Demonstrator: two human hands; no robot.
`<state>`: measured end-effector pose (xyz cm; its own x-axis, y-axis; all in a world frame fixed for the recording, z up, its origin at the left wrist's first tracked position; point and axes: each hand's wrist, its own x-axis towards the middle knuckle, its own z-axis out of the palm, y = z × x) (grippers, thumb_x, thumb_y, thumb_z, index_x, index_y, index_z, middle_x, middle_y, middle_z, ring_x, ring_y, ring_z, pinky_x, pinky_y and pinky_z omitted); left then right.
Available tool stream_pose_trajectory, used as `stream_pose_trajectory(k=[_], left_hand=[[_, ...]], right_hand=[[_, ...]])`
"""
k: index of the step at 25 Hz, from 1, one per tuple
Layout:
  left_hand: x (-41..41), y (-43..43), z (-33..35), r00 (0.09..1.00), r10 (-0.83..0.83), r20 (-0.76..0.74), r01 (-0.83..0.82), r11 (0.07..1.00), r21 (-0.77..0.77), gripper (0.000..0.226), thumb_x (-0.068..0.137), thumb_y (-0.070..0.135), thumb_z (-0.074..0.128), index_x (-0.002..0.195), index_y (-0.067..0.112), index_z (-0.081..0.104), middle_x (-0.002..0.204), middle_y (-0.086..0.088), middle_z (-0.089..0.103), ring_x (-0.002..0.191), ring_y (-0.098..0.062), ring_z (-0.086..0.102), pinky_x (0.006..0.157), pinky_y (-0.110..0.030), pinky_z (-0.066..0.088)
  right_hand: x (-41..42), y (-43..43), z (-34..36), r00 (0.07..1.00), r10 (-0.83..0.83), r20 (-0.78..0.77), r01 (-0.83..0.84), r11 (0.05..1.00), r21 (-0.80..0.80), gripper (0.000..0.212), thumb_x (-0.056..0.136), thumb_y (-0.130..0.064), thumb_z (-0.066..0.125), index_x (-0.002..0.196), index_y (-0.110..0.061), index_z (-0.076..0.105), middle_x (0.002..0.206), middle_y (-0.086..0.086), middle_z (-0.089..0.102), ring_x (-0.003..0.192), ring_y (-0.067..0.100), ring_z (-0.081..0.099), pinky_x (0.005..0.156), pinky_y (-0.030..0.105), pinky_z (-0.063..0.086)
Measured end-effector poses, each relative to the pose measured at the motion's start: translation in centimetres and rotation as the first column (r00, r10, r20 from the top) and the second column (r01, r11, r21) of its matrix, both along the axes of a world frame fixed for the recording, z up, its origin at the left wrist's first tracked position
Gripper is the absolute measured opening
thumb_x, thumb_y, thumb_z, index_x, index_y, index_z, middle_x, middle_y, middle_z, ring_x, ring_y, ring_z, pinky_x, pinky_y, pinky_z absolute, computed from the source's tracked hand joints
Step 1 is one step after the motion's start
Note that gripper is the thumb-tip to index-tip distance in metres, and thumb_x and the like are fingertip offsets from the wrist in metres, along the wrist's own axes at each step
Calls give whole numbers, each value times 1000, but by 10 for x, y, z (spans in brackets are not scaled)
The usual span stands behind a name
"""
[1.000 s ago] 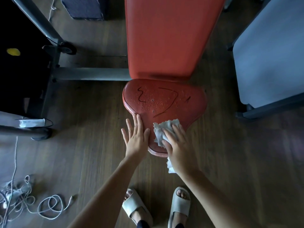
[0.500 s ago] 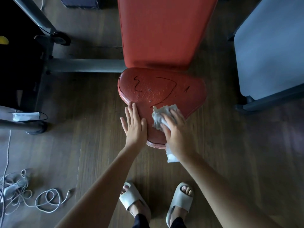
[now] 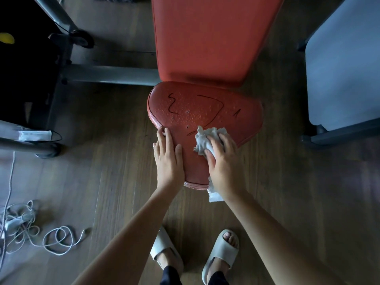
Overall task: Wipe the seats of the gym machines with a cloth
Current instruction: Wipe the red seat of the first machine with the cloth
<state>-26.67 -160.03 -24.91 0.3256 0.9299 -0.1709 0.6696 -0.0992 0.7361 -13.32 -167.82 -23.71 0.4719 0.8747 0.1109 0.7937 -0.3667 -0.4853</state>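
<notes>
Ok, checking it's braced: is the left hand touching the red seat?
Touching. The head view shows the left hand lying flat on the edge of the red seat, fingers straight.

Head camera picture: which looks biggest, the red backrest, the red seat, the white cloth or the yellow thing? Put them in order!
Largest to smallest:
1. red backrest
2. red seat
3. white cloth, partly covered
4. yellow thing, cut off by the picture's edge

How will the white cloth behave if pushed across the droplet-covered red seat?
Probably floppy: the cloth is crumpled under the right hand, one corner hanging past the front edge of the red seat. It likely bunches rather than slides flat when pushed. The droplets may make it damp and clingy.
</notes>
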Motion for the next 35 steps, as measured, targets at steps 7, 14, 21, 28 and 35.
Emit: stream_pose_trajectory(k=[7, 14, 21, 28, 35], left_hand=[[1, 0, 8, 995, -10, -104, 14, 999, 43, 61, 104, 36, 18, 159, 10, 15, 167, -10, 9, 154, -25, 7, 126, -41, 2], [33, 2, 16, 969, 209, -128, -204, 978, 50, 64, 91, 11, 34, 155, 8, 27, 163, -7, 23, 152, -28, 13, 125, -51, 3], [31, 2, 8, 965, 195, -173, -188, 981, 54, 62, 99, 25, 24, 160, 16, 16, 168, 5, 7, 155, -23, -4, 125, -47, -8], [26, 2, 3, 964, 199, -174, -193, 980, 50, 60, 101, 24, 22, 160, 21, 17, 167, 9, 7, 155, -20, -3, 125, -45, -8], [24, 6, 5, 954, 210, -214, -207, 978, 37, 59, 101, 25, 23, 160, 21, 16, 167, 8, 7, 155, -22, -1, 125, -49, -7]], right_hand=[[3, -16, 9, 994, 105, 13, -105, 994, 9, 38, 100, -26, 56, 136, -15, 60, 140, 7, 53, 135, 27, 47, 110, 37, 44], [106, 46, -17, 985, 52, 166, -32, 992, -124, 41, 97, -24, 52, 133, -6, 59, 142, 14, 55, 131, 41, 48, 109, 51, 43], [77, 18, -12, 985, 147, 95, -135, 983, -125, 46, 100, -24, 50, 142, -4, 53, 147, 12, 53, 142, 36, 40, 117, 45, 36], [114, 69, -17, 997, 16, 70, -4, 985, -171, 58, 99, -32, 26, 146, -4, 48, 148, 15, 51, 143, 35, 39, 117, 44, 35], [119, 67, -15, 991, 73, 109, -50, 977, -206, 51, 99, -25, 42, 145, -6, 50, 148, 16, 51, 142, 37, 42, 114, 51, 38]])
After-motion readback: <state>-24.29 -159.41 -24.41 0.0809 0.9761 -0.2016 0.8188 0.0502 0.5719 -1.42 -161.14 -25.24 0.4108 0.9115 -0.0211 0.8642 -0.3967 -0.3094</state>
